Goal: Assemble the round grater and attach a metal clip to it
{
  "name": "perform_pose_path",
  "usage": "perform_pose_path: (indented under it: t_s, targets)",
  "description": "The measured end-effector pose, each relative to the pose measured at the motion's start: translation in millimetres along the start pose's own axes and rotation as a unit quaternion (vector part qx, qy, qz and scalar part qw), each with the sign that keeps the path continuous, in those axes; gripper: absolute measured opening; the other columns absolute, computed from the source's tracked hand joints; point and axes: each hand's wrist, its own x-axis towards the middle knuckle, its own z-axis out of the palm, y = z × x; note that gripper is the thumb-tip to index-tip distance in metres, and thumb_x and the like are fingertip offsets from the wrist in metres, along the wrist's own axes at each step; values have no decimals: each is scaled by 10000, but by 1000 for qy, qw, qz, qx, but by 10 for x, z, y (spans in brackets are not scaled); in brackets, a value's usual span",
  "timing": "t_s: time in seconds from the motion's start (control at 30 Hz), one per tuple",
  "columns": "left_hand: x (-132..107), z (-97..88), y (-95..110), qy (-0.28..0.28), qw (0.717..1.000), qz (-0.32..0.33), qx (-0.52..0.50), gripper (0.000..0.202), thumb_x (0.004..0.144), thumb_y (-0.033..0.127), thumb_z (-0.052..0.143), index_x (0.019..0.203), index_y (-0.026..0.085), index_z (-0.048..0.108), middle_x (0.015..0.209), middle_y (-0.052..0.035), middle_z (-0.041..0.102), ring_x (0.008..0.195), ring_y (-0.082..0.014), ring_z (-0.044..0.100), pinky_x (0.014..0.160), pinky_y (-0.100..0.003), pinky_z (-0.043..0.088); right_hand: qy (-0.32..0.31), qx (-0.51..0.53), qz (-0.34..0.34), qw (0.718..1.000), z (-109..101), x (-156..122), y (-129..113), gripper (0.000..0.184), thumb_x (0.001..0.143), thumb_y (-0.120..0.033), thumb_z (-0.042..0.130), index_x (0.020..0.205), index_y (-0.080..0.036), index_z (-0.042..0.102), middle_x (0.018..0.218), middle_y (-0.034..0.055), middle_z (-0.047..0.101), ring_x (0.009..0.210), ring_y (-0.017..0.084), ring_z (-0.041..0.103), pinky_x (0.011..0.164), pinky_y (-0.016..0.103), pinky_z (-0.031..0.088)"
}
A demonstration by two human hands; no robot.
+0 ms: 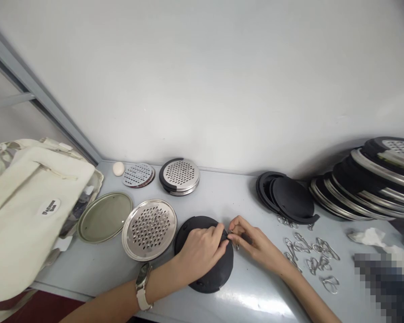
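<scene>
A black round plastic disc (206, 287) lies on the grey table in front of me. My left hand (202, 249), with a watch on its wrist, rests across the disc. Its thumb and fingers pinch the disc's right edge. Just beside that edge, my right hand (251, 237) is closed in a pinch on a small metal ring (230, 232), mostly covered by the fingertips. The ring touches or nearly touches the disc's edge; I cannot tell whether it is through it. To the left sits a round metal grater plate (150, 229), partly beside the disc.
Loose metal rings and clips (312, 264) lie at right. Behind them are black discs (291, 197) and a leaning stack of assembled graters (366, 179). A grater stack (180, 176), perforated plates (138, 175), a greenish lid (105, 217) and a cream bag (30, 215) stand left.
</scene>
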Motion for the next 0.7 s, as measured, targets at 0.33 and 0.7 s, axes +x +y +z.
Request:
perform_pose_path:
  t_s: [0.33,0.7]
  targets:
    - [-9,8,0,0,1000,0,2,77,962,274,444,961,199,460,762,4,618,686,-177,639,568,-277,450,83,-1,4,997,27,30,58,267,918,-476,527,906,-215,585,821,26,652,795,175,613,748,286,494]
    - [-13,-14,2,-7,1000,0,-1,113,963,280,448,1032,193,463,790,-4,632,711,-185,651,580,-279,462,87,-5,7,996,34,18,94,299,953,-456,464,1050,-222,624,784,25,654,691,168,604,676,278,503]
